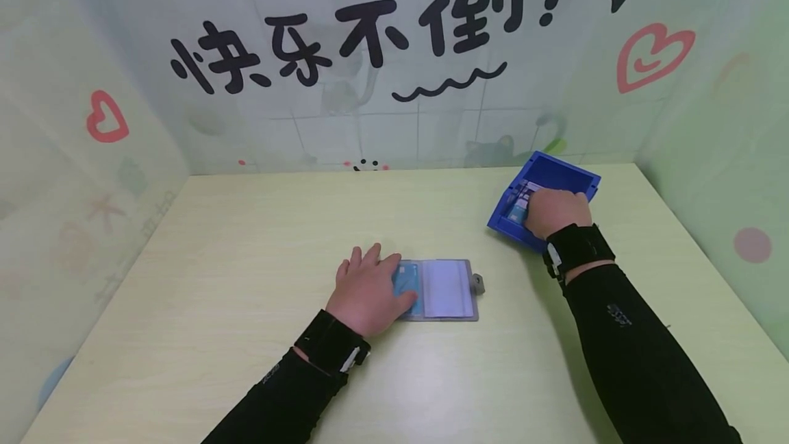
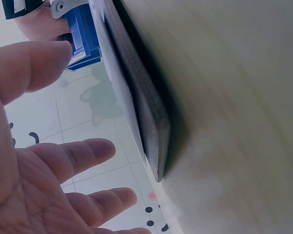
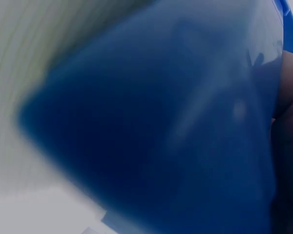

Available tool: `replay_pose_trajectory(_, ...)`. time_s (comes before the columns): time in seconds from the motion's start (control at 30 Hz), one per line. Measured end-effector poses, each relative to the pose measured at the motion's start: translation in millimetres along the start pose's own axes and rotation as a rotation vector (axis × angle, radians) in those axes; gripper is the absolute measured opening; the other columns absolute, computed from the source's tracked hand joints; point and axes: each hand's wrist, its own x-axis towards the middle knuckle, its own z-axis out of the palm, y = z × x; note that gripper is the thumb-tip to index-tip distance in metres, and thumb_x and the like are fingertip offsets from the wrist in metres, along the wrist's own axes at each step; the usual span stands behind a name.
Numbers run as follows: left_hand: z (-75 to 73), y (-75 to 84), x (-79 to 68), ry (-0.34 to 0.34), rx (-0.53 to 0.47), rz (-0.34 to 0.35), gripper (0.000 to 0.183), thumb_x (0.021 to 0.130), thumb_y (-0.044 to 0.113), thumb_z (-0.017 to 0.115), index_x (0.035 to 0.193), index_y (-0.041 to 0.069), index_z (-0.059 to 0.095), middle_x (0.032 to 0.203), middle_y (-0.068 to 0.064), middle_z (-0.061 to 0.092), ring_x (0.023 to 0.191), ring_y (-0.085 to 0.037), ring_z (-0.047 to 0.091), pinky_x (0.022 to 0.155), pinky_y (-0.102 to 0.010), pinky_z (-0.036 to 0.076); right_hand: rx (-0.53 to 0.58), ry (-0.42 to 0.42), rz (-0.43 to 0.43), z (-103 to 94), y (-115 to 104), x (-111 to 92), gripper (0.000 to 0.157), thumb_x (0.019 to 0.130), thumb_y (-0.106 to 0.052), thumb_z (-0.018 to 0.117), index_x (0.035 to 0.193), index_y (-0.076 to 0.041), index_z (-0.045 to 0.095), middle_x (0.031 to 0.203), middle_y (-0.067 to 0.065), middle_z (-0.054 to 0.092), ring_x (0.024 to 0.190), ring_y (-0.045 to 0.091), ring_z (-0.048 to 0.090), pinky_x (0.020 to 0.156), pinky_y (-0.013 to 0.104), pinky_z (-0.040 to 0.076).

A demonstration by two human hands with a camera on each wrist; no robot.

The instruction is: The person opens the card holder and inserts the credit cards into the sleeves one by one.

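A card holder (image 1: 448, 290) lies opened flat on the table, with a light blue card (image 1: 407, 283) in its left side and a pale sleeve page on its right. My left hand (image 1: 370, 293) lies over its left edge with fingers extended; in the left wrist view the fingers (image 2: 88, 151) stretch out beside the holder's edge (image 2: 141, 92). My right hand (image 1: 557, 212) reaches into a blue plastic box (image 1: 514, 225), its fingertips hidden. Beside those fingers several cards (image 1: 521, 203) show in the box. The right wrist view is mostly filled by the box's blurred wall (image 3: 161, 126).
The light wooden table (image 1: 265, 238) extends around the holder. A printed cloth backdrop (image 1: 394, 136) stands along its back edge and both sides. A metal snap clasp (image 1: 477, 284) sticks out from the holder's right edge.
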Motion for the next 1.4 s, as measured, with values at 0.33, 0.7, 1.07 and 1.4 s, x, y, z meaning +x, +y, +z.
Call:
replay_pose_trajectory(0.33, 0.5, 0.4, 0.1, 0.004, 0.009, 0.003, 0.068, 0.098, 0.051, 0.067, 0.152, 0.012, 0.055, 0.165, -0.022, 0.04, 0.154, -0.056, 0.028, 0.123, -0.068, 0.025, 0.021, 0.025, 0.013, -0.2, 0, -1, 0.031, 0.099, -0.013, 0.055, 0.071, -0.007, 0.065, 0.079, 0.015, 0.07, 0.084, 0.037, 0.064, 0.093, 0.061, 0.046)
replay_pose_trajectory(0.7, 0.6, 0.8, 0.5, -0.003, 0.009, -0.002, 0.068, 0.098, 0.051, 0.066, 0.153, 0.012, 0.055, 0.165, -0.022, 0.039, 0.154, -0.056, 0.028, 0.124, -0.068, 0.025, 0.04, 0.021, 0.014, 1.7, 3, 4, 0.019, 0.099, -0.015, 0.057, 0.095, 0.0, 0.068, 0.096, 0.021, 0.074, 0.098, 0.043, 0.067, 0.097, 0.066, 0.046)
replay_pose_trajectory(1.07, 0.4, 0.8, -0.5, 0.0, -0.002, -0.003, 0.067, 0.098, 0.05, 0.067, 0.152, 0.011, 0.056, 0.165, -0.023, 0.04, 0.154, -0.056, 0.029, 0.123, -0.069, 0.025, 0.159, 0.034, 0.01, 0.9, 8, 7, 0.031, 0.099, -0.006, 0.053, 0.123, 0.002, 0.072, 0.124, 0.027, 0.072, 0.114, 0.05, 0.065, 0.103, 0.071, 0.043)
replay_pose_trajectory(1.4, 1.3, 0.4, -0.2, 0.003, 0.005, -0.002, 0.067, 0.098, 0.05, 0.067, 0.151, 0.011, 0.056, 0.165, -0.023, 0.04, 0.153, -0.055, 0.029, 0.123, -0.069, 0.026, 0.256, -0.01, -0.051, -10.2, 13, 1, 0.031, 0.098, -0.005, 0.066, 0.127, 0.007, 0.069, 0.128, 0.03, 0.068, 0.114, 0.048, 0.066, 0.096, 0.062, 0.055)
